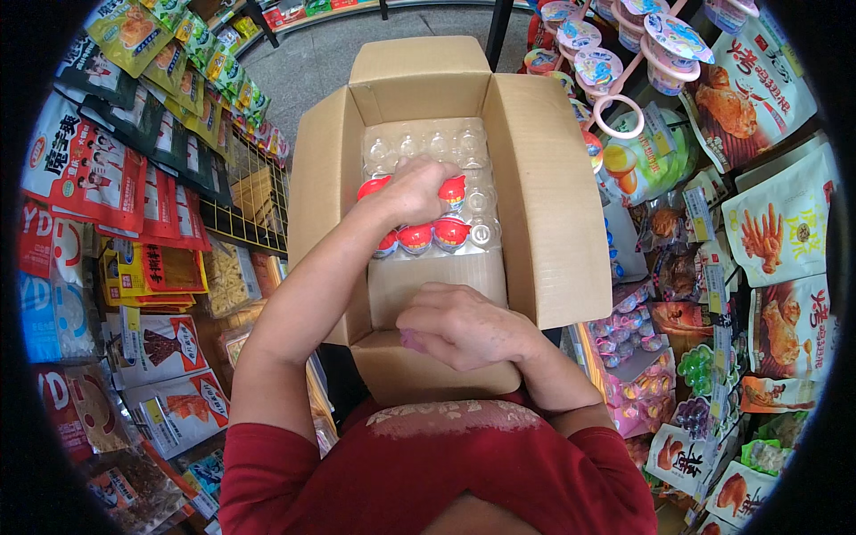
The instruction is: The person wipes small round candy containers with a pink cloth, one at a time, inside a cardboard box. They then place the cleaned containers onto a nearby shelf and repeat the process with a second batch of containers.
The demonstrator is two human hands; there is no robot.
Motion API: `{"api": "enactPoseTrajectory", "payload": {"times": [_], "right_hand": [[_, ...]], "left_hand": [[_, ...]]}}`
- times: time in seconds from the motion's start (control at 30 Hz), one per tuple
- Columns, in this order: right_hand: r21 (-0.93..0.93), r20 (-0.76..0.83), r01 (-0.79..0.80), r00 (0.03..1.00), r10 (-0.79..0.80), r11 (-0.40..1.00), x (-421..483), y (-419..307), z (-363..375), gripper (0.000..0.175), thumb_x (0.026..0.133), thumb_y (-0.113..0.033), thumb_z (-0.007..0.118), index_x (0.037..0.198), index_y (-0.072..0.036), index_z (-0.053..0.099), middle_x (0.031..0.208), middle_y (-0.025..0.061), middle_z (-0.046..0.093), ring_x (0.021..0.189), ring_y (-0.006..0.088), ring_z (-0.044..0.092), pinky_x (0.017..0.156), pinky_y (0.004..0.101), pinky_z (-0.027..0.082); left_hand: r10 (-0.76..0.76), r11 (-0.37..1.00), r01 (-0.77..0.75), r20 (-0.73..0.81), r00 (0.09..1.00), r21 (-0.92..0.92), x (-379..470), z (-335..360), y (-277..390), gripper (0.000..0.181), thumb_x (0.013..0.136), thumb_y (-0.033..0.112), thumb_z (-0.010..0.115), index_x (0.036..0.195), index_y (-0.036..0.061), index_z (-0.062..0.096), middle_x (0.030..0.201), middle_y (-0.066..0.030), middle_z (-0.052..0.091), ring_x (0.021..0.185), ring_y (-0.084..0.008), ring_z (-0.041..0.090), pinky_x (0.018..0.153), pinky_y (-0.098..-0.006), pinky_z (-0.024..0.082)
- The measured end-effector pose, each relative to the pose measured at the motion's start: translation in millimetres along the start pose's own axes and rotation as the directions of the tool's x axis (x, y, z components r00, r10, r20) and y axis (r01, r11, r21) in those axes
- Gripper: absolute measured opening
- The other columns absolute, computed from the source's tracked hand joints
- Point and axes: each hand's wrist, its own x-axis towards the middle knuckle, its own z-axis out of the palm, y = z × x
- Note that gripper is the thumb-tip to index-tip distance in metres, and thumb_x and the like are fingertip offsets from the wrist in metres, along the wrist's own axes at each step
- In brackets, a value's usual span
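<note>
An open cardboard box (pixel 548 267) stands before me with its flaps spread. Inside is a clear plastic tray (pixel 481 200) with round cups, and several red capsule toys or candies (pixel 451 232) sit in its nearer part. My left hand (pixel 418 190) reaches in over these red balls, fingers bent down among them; its fingertips are hidden, so any grip cannot be told. Nearer my body, over the box's near edge, my right hand (pixel 461 328) is curled around a small purple item (pixel 412 340), mostly covered by the fingers.
Snack packets (pixel 100 174) hang on a yellow wire rack (pixel 267 200) at the left. Hanging pouches (pixel 769 234), pastel cups with ring handles (pixel 598 70) and bagged sweets (pixel 635 328) crowd the right. Beyond the box lie a grey floor (pixel 321 67) and low shelves.
</note>
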Motion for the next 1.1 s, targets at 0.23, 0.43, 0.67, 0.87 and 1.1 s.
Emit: {"api": "enactPoseTrajectory", "payload": {"times": [0.23,0.43,0.67,0.87,1.1], "right_hand": [[-0.028,0.016,-0.015,1.0,0.016,0.999,1,-2,-2,0.01,0.078,-0.008,0.06,0.086,-0.002,0.057,0.084,0.0137,0.058,0.088,0.0325,0.056,0.077,0.0441,0.046],[-0.072,0.024,-0.025,0.999,0.027,0.997,2,0,-1,0.009,0.075,-0.006,0.058,0.084,-0.003,0.057,0.083,0.0134,0.058,0.088,0.0326,0.056,0.078,0.0441,0.046],[-0.128,-0.03,0.023,0.999,-0.027,0.992,2,5,4,0.008,0.078,-0.009,0.062,0.085,-0.005,0.059,0.077,0.0113,0.058,0.078,0.0308,0.056,0.07,0.0412,0.046],[-0.108,-0.069,0.011,0.997,-0.018,0.994,3,2,2,0.007,0.077,-0.005,0.061,0.084,-0.004,0.059,0.076,0.0107,0.059,0.077,0.0307,0.057,0.071,0.0405,0.047],[0.02,-0.273,-0.044,0.961,0.048,0.999,4,4,-3,0.016,0.079,0.0,0.06,0.094,-0.004,0.063,0.081,0.01,0.063,0.076,0.0252,0.062,0.071,0.034,0.048]], "left_hand": [[-0.094,0.92,0.035,-0.135,0.986,-0.389,4,4,-29,0.05,0.074,0.009,0.064,0.122,-0.0015,0.055,0.113,-0.0214,0.062,0.101,-0.0293,0.062,0.089,-0.0353,0.047],[-0.133,0.975,0.125,-0.03,0.991,-0.185,-12,-12,-37,0.051,0.073,0.014,0.064,0.121,-0.0005,0.056,0.112,-0.0213,0.062,0.101,-0.0307,0.062,0.088,-0.0364,0.048],[-0.113,0.991,0.103,0.126,0.986,0.085,-17,-15,-27,0.051,0.072,0.021,0.072,0.12,0.0087,0.059,0.114,-0.0173,0.062,0.106,-0.0348,0.058,0.089,-0.0394,0.046],[-0.137,0.954,0.122,-0.036,0.99,-0.273,-15,-18,-39,0.046,0.072,0.014,0.075,0.113,0.0009,0.059,0.101,-0.013,0.065,0.093,-0.0211,0.062,0.085,-0.0356,0.048],[0.15,-0.035,-0.283,-0.284,0.947,-0.959,-22,-20,-41,0.051,0.073,0.007,0.072,0.118,-0.0003,0.049,0.109,-0.0107,0.061,0.099,-0.016,0.06,0.086,-0.0298,0.048]]}}
